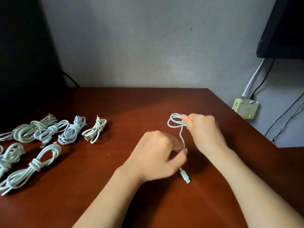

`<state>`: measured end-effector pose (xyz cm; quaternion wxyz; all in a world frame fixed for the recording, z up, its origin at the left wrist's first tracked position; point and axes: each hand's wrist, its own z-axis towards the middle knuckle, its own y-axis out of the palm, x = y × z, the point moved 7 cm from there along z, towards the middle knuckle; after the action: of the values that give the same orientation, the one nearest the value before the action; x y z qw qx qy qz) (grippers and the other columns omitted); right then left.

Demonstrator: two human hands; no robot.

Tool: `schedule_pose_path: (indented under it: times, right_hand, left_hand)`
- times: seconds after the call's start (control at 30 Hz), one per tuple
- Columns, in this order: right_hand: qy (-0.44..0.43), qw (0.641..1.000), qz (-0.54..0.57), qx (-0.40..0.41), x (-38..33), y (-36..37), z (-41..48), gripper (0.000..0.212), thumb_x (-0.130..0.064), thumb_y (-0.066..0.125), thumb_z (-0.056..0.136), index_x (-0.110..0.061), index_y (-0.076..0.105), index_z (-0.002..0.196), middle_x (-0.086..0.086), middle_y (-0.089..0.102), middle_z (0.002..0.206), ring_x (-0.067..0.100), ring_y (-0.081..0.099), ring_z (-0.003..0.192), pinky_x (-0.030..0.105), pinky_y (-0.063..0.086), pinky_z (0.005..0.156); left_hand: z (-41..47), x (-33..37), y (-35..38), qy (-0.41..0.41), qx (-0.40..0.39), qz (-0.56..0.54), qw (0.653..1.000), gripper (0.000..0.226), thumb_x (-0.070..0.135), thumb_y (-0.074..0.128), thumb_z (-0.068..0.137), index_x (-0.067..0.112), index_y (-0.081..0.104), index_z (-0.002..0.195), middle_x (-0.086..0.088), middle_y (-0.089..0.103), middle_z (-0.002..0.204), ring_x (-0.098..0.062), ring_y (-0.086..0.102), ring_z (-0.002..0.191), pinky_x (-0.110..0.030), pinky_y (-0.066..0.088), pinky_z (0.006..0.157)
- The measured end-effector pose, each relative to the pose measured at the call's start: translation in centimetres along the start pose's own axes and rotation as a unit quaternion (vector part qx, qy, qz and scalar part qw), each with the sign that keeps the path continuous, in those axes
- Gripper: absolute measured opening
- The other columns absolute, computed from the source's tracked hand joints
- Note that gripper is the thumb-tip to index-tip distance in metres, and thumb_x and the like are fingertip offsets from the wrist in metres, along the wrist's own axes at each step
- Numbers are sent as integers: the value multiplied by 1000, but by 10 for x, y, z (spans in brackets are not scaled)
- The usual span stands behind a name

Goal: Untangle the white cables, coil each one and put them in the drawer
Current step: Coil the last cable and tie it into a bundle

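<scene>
Head view, the only one there is. The right hand (205, 129) is up over the brown surface (115, 195), its grip curled tight round a few small loops of the white cable (181, 134), with the thumb pressing on the top of the loops. One strand drops from those loops down toward the left hand (158, 155). That grip is narrow too, pinching the strand between thumb and fingertips, though it's a bit blurry right there. Below the pinch the tail ends in a white USB plug (185, 177), just beside the left hand and either on the wood or barely above it, can't tell which.

Way over on the left, well apart from both hands, a bunch of coiled bundles (72, 130) lie on the surface, each wrapped round its middle. There are four side by side in the back row and more in front, some cut off by the frame edge.

Past the right edge of the surface a small cream box (246, 108) sits against the wall, with a white lead and a black lead running up from it. A dark screen (283, 30) hangs above that.
</scene>
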<state>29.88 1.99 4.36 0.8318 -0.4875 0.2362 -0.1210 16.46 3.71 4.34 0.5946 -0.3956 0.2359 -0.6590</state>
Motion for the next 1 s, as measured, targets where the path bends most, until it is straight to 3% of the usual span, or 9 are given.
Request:
schedule_pose_path:
  times: [0.2, 0.33, 0.4, 0.47, 0.53, 0.67, 0.8, 0.93, 1.0]
  right_hand:
    - [24, 992, -24, -122, -15, 17, -7, 47, -43, 27, 103, -8, 56, 113, 20, 59, 116, 42, 52, 109, 33, 32, 72]
    - [-10, 984, -27, -174, -25, 15, -12, 28, -36, 32, 101, -15, 47, 91, 17, 59, 109, 40, 54, 103, 32, 34, 70]
    - [-34, 981, -31, -187, -31, 11, -17, 19, -28, 33, 100, -15, 40, 87, 15, 58, 99, 38, 55, 96, 33, 34, 67]
    - [-59, 982, -27, -180, -35, 8, -20, 22, -27, 34, 100, -16, 38, 81, 9, 51, 82, 36, 51, 85, 33, 32, 64]
    - [-74, 980, 3, -184, -37, 6, -24, 22, -25, 37, 99, -18, 42, 79, 4, 49, 77, 31, 48, 77, 33, 33, 61]
    - [-160, 961, 16, -223, -47, 16, -34, 14, -14, 45, 97, -24, 54, 91, -1, 58, 80, 20, 58, 70, 36, 49, 54]
    - [-194, 937, 158, -244, -57, 11, -35, 37, -38, 37, 97, -15, 60, 80, -2, 58, 70, 16, 57, 65, 39, 51, 63]
    - [-147, 886, 285, -335, -56, 10, -40, 41, -36, 42, 98, -16, 54, 65, -10, 50, 55, 3, 43, 49, 14, 35, 47]
    - [-121, 850, 321, -399, -58, 14, -48, 40, -37, 47, 97, -17, 53, 63, -9, 48, 54, 4, 35, 45, 16, 27, 43]
  left_hand:
    - [-1, 14, 4, 41, -1, -3, 999, 35, 27, 48, 86, 12, 48, 54, 2, 43, 51, -20, 38, 48, -38, 37, 45]
    - [-1, 4, -18, 12, 74, -50, 996, 34, 25, 48, 87, 26, 40, 54, 9, 37, 48, -11, 39, 46, -25, 37, 49]
    - [-1, 1, -33, 6, 123, -68, 990, 40, 21, 50, 87, 41, 28, 59, 19, 27, 49, 0, 35, 47, -7, 24, 53]
    - [-2, -2, -42, -3, 165, -83, 983, 45, 18, 51, 88, 46, 26, 62, 22, 25, 50, 4, 35, 48, -5, 21, 53]
    - [-6, -8, -48, -24, 206, -92, 974, 44, 21, 51, 89, 43, 29, 59, 18, 26, 48, 3, 34, 48, -7, 20, 52]
    - [-12, -38, -50, -132, 257, -175, 941, 46, 30, 51, 91, 11, 42, 50, 0, 32, 48, -3, 29, 51, -24, 21, 49]
    - [-19, -66, -57, -214, 300, -263, 892, 43, 20, 54, 88, 25, 45, 46, 11, 37, 45, 0, 33, 48, -15, 26, 50]
    - [-15, -74, -41, -249, 242, -370, 862, 42, 19, 57, 93, 13, 49, 52, 13, 41, 47, -1, 35, 49, -15, 30, 51]
    - [-14, -75, -28, -273, 196, -414, 846, 40, 26, 56, 93, 13, 51, 55, 9, 40, 49, -6, 34, 50, -21, 28, 51]
